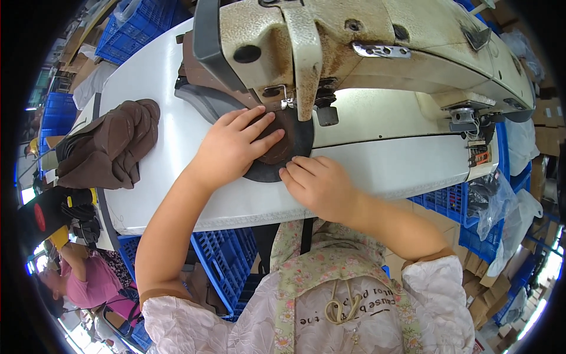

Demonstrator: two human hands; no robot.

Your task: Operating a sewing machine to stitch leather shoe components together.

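Observation:
A black, rounded flat workpiece (306,134) with a brown panel (276,148) on it lies on the white table of the sewing machine (330,35), beneath its needle area. My left hand (240,140) rests flat on the brown panel, fingers spread, fingertips close to the presser foot (287,101). At the near right edge of the workpiece, my right hand (321,184) has curled fingers, with thumb and fingertips pinching the black rim. More brown and grey material of the piece extends left behind my left hand. The machine head hides the needle point.
A heap of brown cut pieces (118,141) sits on the table's left side. Blue crates (227,265) stand below the table and around it. At lower left, another person in a pink top (97,283) sits by a yellow-and-black thing. Plastic bags (519,218) hang at the right.

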